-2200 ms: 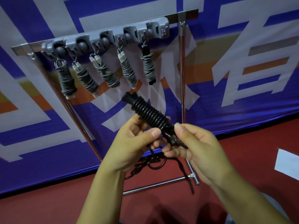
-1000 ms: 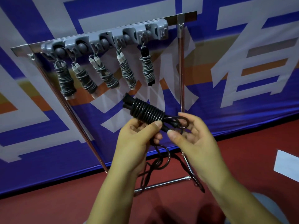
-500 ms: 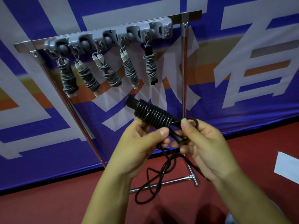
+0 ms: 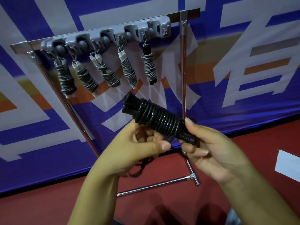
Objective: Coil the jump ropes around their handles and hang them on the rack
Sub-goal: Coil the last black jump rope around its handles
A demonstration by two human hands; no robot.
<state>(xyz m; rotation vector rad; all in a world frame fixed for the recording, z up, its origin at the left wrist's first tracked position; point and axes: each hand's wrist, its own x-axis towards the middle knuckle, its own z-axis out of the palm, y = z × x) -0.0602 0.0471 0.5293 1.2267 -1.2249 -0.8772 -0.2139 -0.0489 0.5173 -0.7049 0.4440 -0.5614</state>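
Five grey-wound jump ropes [image 4: 148, 67] hang from the grey plastic hook rack [image 4: 105, 38] on its chrome stand. Below, both hands grip a black coiled jump rope [image 4: 155, 117]: left hand [image 4: 134, 148] underneath, right hand [image 4: 209, 146] apparently pinching the handle end.

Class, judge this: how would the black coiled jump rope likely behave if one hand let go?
The black jump rope probably holds stiff where tight turns bind its handles. Its loose tail droops below the left hand, so likely floppy. The glossy turns might slip and unwind if the right hand released.
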